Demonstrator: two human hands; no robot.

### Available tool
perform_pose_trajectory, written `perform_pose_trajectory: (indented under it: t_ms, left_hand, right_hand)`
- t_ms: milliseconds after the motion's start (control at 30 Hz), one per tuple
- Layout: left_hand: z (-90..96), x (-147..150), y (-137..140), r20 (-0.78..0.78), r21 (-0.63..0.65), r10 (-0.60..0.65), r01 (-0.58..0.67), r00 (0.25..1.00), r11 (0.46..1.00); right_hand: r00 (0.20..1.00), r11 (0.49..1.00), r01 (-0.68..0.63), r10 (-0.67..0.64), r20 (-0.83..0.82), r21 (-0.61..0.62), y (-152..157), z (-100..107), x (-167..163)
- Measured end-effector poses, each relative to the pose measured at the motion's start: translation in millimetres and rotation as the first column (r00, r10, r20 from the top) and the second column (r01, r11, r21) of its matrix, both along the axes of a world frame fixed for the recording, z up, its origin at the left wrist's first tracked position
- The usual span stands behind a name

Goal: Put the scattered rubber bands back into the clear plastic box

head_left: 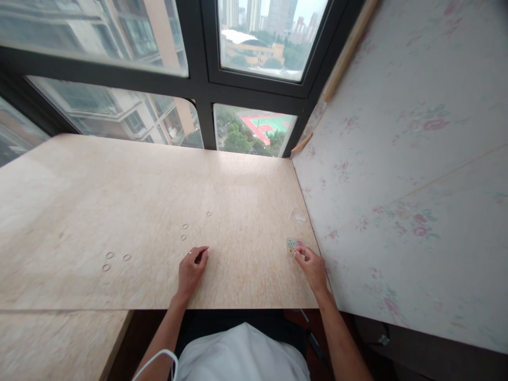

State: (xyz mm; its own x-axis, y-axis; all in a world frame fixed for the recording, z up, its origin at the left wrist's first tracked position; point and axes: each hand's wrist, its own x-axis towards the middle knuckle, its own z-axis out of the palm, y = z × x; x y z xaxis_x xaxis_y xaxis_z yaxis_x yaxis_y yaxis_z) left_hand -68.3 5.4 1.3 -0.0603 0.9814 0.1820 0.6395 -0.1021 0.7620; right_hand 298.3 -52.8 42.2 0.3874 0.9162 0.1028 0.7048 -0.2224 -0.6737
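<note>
My left hand (191, 271) rests on the stone-look counter (246, 211), its thumb and index fingertips pressed together. Whatever may be between them is too small to tell. A pale ring shows on one of its fingers. At the right, my right hand (312, 266) pinches at a small clear box (291, 243) with tiny coloured pieces in it; its fingertips cover part of the box. Beyond my left hand lie a thin ring (183, 237), a second ring (185, 226) and a third ring (209, 214). Farther left, a ring (126, 257) lies beside two more like it.
A clear plastic piece (299, 216) lies behind the box, near the flowered wall (381, 211) that bounds the counter on the right. Dark window frames (204, 121) rise along the back edge. A white cable (159, 355) crosses by my left forearm.
</note>
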Motion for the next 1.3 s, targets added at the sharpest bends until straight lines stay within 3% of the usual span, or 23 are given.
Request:
perform_pose_trajectory:
  t_ms: [400, 700, 833, 1033, 1133, 1300]
  left_hand:
    - [1.9, -0.6, -0.7, 0.033, 0.011, 0.002, -0.002, 0.999, 1.0]
    - [-2.6, -2.6, -1.5, 0.051, 0.028, -0.009, 0.007, 0.999, 1.0]
    - [0.5, -4.1, -4.3, 0.081, 0.009, -0.024, 0.023, 0.996, 1.0]
    - [14.8, -14.2, -7.8, 0.211, -0.088, -0.026, 0.045, 0.977, 0.995]
    - [19.4, -31.9, -8.6, 0.228, -0.107, 0.045, -0.021, 0.973, 0.994]
    - [21.9, -66.7, -1.9, 0.185, -0.107, 0.283, -0.267, 0.941, 0.958]
  right_hand:
    - [1.0, 1.0, -0.022, 0.021, -0.021, -0.023, 0.9, -6.1, 6.4]
    - [1.0, 1.0, -0.007, 0.007, -0.029, 0.025, -7.2, 8.3, -12.5]
    - [0.98, 0.984, -0.174, 0.178, -0.085, 0.048, -12.7, 3.2, -49.9]
    - [0.889, 0.907, -0.42, 0.419, -0.186, 0.035, -17.4, -27.8, -101.8]
    - [0.874, 0.889, -0.457, 0.456, -0.169, 0.034, -17.4, -39.5, -111.5]
    - [0.887, 0.9, -0.436, 0.435, -0.154, 0.029, -12.5, -42.4, -109.7]
